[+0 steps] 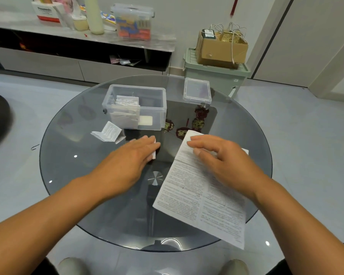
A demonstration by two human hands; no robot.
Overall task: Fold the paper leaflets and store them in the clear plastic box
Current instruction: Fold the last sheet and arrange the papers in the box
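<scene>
My left hand is palm down over the glass table's middle and holds a small folded leaflet; only its white edge shows past my fingers, and my thumb is hidden beneath. My right hand rests with fingertips and thumb on the upper part of a large unfolded printed leaflet, whose lower corner hangs over the table's near edge. The clear plastic box stands open behind my left hand, with several folded leaflets stacked in its left half. Another folded leaflet lies just left of the box.
The box's clear lid lies at the round glass table's far right. Beyond the table stand a green storage bin with a cardboard box on top and a low cabinet carrying clutter.
</scene>
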